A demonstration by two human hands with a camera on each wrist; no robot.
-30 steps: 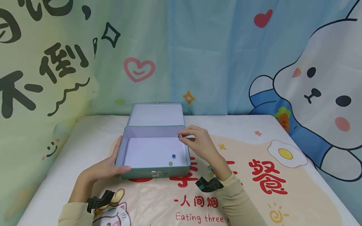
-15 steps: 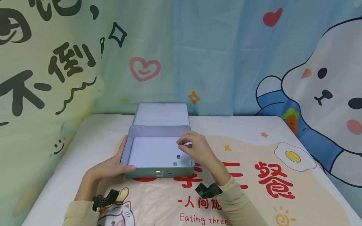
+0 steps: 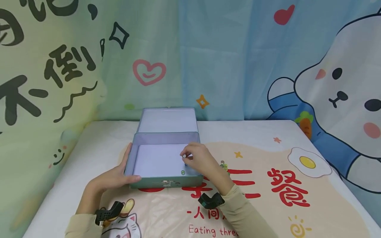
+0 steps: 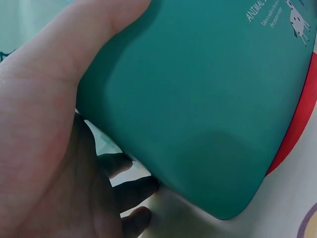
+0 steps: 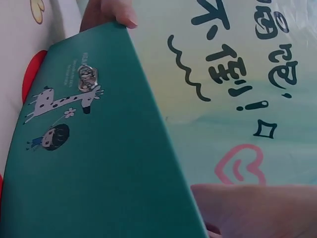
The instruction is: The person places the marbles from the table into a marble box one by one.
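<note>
A green tin box (image 3: 171, 182) with a pale lining stands on the table, its lid (image 3: 168, 119) tipped back. My left hand (image 3: 114, 175) grips its near left corner, thumb on the front rim and fingers along the side. Over the right part of the box, my right hand (image 3: 200, 162) pinches a small round thing like a marble (image 3: 183, 156), mostly hidden by the fingertips. Below those fingers a green glass marble (image 3: 183, 172) lies on the box floor. A blue marble (image 3: 186, 164) beside it is nearly covered by the hand. The right wrist view shows the box's giraffe-printed front.
Several green and yellowish marbles (image 3: 224, 165) lie on the table right of the box, partly behind the right wrist. A printed cloth (image 3: 285, 198) covers the table. Behind it hangs a patterned curtain (image 3: 214, 59). Each wrist wears a black camera (image 3: 211, 200).
My right hand has moved down and left from the box's right rim to above the marbles inside. My left hand keeps its grip on the corner. The head view has shifted slightly.
</note>
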